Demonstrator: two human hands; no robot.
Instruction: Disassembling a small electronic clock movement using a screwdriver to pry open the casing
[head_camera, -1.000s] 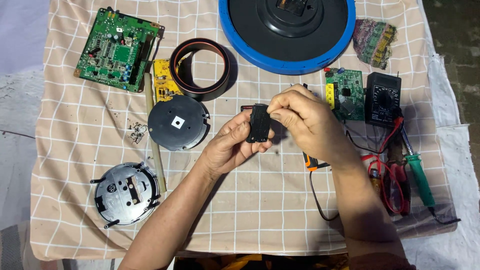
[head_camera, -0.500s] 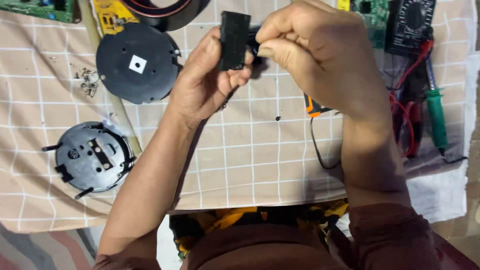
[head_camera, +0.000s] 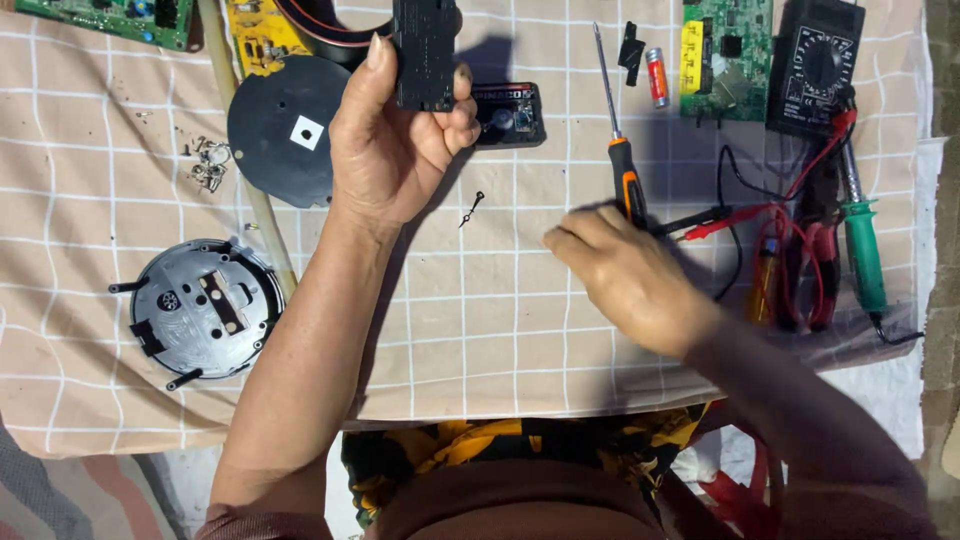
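Note:
My left hand is raised above the checked cloth and grips a small black box-shaped module between thumb and fingers. My right hand is lower on the cloth, fingers curled, its fingertips touching the orange-and-black handle of a screwdriver that lies with its shaft pointing away from me. I cannot tell whether the fingers have closed around the handle. A second black module lies flat just behind the left hand. A tiny dark part rests on the cloth between the hands.
A black disc and a grey round mechanism lie at left, with loose screws nearby. At right sit a green circuit board, a small battery, a black multimeter with red leads and a green-handled tool.
My right hand has let go of the black module and dropped down to the screwdriver handle. The left hand alone keeps the module. The view has moved closer to the cloth.

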